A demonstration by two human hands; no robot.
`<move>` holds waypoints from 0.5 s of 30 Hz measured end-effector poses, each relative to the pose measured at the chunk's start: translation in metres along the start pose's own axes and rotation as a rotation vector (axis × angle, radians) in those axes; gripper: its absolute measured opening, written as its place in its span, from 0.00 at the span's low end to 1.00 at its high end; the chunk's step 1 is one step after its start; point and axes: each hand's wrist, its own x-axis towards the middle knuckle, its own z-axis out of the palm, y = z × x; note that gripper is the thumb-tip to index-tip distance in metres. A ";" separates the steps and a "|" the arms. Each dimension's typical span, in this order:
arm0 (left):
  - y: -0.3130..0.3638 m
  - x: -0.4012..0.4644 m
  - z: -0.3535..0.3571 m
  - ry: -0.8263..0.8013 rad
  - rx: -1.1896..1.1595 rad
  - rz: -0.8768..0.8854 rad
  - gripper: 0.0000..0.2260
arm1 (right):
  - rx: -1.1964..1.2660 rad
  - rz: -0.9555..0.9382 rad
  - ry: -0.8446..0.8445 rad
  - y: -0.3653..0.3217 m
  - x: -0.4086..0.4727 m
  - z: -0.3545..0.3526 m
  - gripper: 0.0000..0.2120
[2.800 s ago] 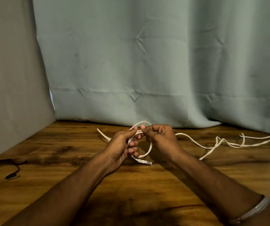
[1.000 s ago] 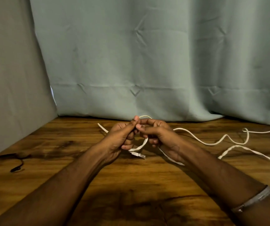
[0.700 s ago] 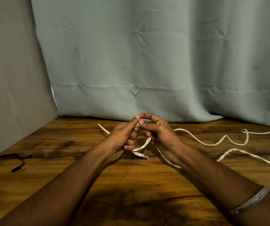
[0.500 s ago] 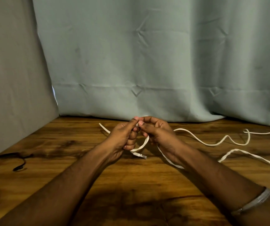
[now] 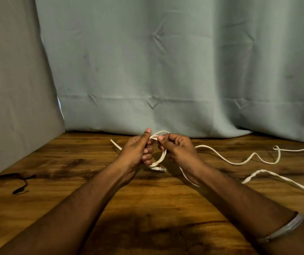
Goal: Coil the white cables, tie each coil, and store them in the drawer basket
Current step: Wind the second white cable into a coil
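Note:
A flat white cable (image 5: 226, 160) runs across the wooden table (image 5: 156, 203) from the right edge to my hands at the centre. My left hand (image 5: 135, 152) grips a small loop of it, thumb raised on top. My right hand (image 5: 178, 149) pinches the same loop from the right side. The loop arcs above my fingertips and curves down between my palms. The cable's plug end (image 5: 159, 169) hangs below the loop, just over the table. A short stretch of white cable (image 5: 115, 144) sticks out behind my left hand. No drawer or basket is in view.
A grey-green curtain (image 5: 166, 70) hangs along the table's back edge, and a grey panel (image 5: 13, 89) closes the left side. A black cable (image 5: 19, 183) lies at the table's left edge. A silver bangle (image 5: 283, 230) is on my right wrist.
A new turn of cable has come up over my fingertips, so the loop between my hands is rounder. The loose cable on the right has slid slightly toward my hands.

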 end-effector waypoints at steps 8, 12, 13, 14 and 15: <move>-0.007 -0.007 -0.010 -0.020 0.716 0.428 0.13 | 0.096 -0.022 0.108 -0.005 -0.004 -0.002 0.14; 0.005 -0.011 -0.014 0.022 1.298 0.503 0.10 | 0.053 -0.026 0.128 -0.003 -0.003 0.000 0.12; 0.007 -0.010 -0.016 0.019 1.376 0.472 0.07 | 0.014 -0.033 0.130 0.000 -0.001 0.000 0.11; 0.010 -0.010 -0.017 0.001 1.448 0.441 0.03 | -0.028 -0.040 0.127 0.002 0.001 0.000 0.10; 0.010 -0.010 -0.017 -0.013 1.506 0.433 0.04 | -0.066 -0.045 0.124 0.004 0.002 0.000 0.10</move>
